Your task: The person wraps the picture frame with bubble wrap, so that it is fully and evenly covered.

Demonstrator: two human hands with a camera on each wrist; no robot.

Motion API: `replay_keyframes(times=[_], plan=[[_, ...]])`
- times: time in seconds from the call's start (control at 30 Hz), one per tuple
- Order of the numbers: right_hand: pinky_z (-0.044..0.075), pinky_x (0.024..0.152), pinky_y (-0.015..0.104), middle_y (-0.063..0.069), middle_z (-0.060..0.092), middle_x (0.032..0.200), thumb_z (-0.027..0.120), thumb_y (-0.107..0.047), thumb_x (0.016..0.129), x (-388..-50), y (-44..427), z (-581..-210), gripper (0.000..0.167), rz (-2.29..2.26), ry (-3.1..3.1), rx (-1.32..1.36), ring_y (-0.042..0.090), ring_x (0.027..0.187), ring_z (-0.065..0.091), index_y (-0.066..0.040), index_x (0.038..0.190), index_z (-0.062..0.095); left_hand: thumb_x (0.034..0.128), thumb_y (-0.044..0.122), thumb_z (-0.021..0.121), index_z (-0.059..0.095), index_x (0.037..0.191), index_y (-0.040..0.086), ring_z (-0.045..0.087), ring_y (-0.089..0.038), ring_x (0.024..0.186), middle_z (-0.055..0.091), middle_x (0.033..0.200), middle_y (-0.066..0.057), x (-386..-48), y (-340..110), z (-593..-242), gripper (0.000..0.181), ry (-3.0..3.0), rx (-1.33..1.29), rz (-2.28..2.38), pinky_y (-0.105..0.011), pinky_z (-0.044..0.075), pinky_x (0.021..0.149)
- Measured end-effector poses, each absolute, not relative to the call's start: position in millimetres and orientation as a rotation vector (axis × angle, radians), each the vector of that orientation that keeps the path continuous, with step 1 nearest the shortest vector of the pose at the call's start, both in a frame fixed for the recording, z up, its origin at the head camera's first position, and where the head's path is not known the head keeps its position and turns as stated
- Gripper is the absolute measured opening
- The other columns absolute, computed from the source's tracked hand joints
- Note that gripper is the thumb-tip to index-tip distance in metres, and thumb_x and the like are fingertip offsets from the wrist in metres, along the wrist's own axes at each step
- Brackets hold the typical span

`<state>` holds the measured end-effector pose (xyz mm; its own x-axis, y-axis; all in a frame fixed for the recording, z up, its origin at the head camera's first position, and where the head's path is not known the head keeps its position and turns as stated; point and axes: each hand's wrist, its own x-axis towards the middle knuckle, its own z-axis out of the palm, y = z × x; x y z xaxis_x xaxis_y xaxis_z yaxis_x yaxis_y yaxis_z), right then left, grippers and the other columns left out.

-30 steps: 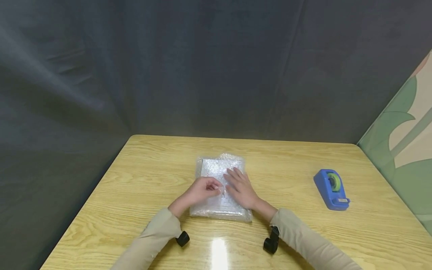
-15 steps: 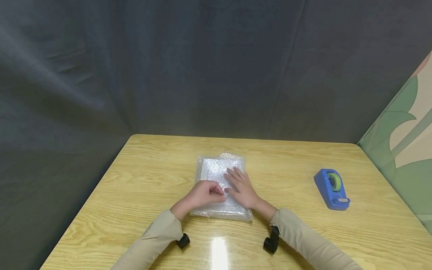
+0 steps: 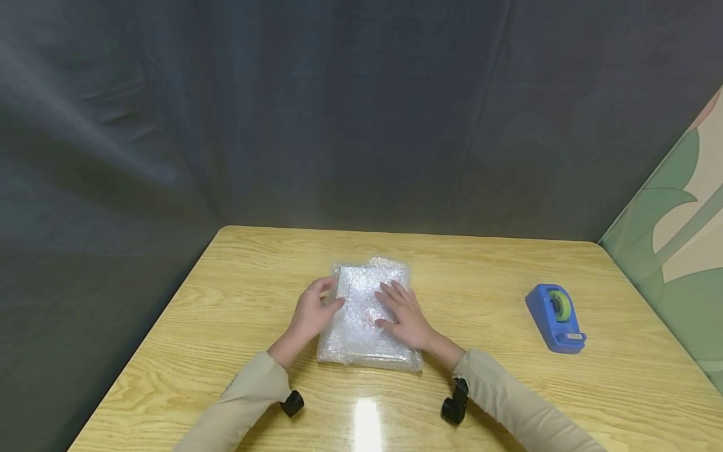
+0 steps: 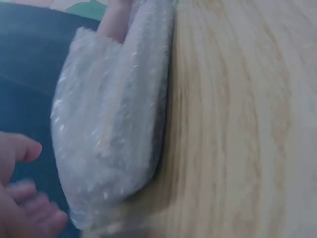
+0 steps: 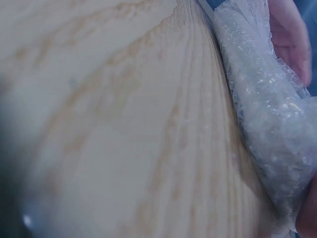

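A flat rectangular package in clear bubble wrap lies on the wooden table, with something pale and box-shaped showing through. My right hand rests on its right half, fingers spread. At the package's left edge is my left hand, thumb and fingers apart and nothing between them. In the left wrist view, a gap shows between that left hand and the bubble wrap. The right wrist view shows the wrap's puffy side along the tabletop. What the wrap holds cannot be made out.
A blue tape dispenser with a green roll stands on the table's right side. Dark curtain hangs behind and to the left of the table. A patterned panel borders the right edge.
My left hand has moved from the middle of the package to its left edge, and its fingers have parted from a pinch. The right hand has stayed in place.
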<state>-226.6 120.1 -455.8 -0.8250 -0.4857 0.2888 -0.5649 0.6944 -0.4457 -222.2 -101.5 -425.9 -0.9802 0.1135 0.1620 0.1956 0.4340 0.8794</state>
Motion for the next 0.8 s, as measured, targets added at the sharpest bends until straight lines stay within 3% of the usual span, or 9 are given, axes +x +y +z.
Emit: replay_keyframes(times=[0.13, 0.27, 0.57, 0.8], plan=[[0.008, 0.103, 0.064, 0.018, 0.030, 0.143, 0.060, -0.030, 0.083, -226.7, 120.3, -456.5, 0.060, 0.791, -2.758, 0.862, 0.037, 0.134, 0.016, -0.001, 0.133, 0.043, 0.0891, 0.018, 0.056, 0.027, 0.138, -0.005, 0.033, -0.039, 0.126, 0.033, 0.139, -0.025, -219.0, -109.1, -436.5, 0.061, -2.597, -0.067, -1.861, -0.047, 0.034, 0.102], [0.008, 0.103, 0.064, 0.017, 0.030, 0.144, 0.059, -0.031, 0.083, -227.6, 120.5, -457.7, 0.060, 0.793, -2.759, 0.863, 0.037, 0.135, 0.016, -0.002, 0.133, 0.043, 0.0912, 0.016, 0.052, 0.017, 0.140, -0.008, 0.026, -0.040, 0.130, 0.024, 0.142, -0.028, -212.5, -108.4, -449.1, 0.065, -2.502, -0.012, -2.059, -0.047, 0.026, 0.106], [0.006, 0.104, 0.064, 0.018, 0.030, 0.143, 0.059, -0.029, 0.083, -229.1, 121.4, -459.5, 0.059, 0.847, -2.747, 0.868, 0.037, 0.135, 0.015, -0.001, 0.132, 0.044, 0.0911, 0.012, 0.049, 0.018, 0.141, -0.006, 0.020, -0.037, 0.133, 0.019, 0.146, -0.023, -203.9, -96.2, -456.1, 0.061, -2.263, 0.054, -2.262, -0.043, 0.019, 0.110], [0.000, 0.104, 0.064, 0.021, 0.029, 0.143, 0.050, -0.024, 0.090, -228.2, 120.8, -454.3, 0.049, 1.029, -2.760, 0.865, 0.039, 0.135, 0.012, 0.003, 0.131, 0.043, 0.0929, 0.007, 0.042, 0.022, 0.139, -0.009, 0.014, -0.037, 0.134, 0.016, 0.146, -0.024, -204.8, -92.7, -454.0, 0.053, -2.295, -0.091, -2.229, -0.046, 0.013, 0.110]])
